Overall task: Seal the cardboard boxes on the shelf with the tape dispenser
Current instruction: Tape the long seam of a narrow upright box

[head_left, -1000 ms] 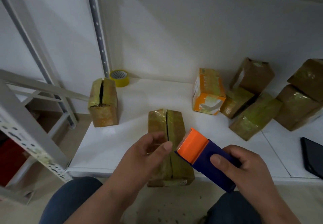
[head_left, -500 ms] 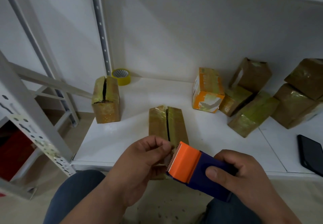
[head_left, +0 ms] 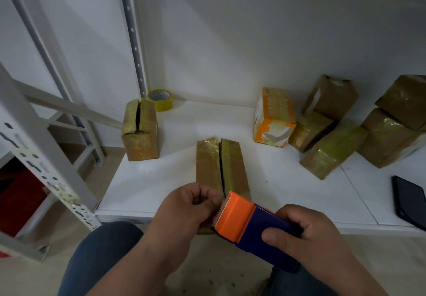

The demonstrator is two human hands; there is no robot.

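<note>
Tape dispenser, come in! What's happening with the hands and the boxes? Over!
Right hand grips tape dispenser. Left hand pinches at its orange end, apparently the tape end. Nearest box top seam open, untaped. Nothing blocking it.

Dim, soft light (edges bowed, blurred)

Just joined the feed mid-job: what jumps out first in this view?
The orange-and-blue tape dispenser at the bottom centre, gripped by the right hand, with the left hand pinching at its orange end. Just behind it, at the shelf front, is a brown box with its top seam open. A second open-seamed box stands back left beside a yellow tape roll.
</note>
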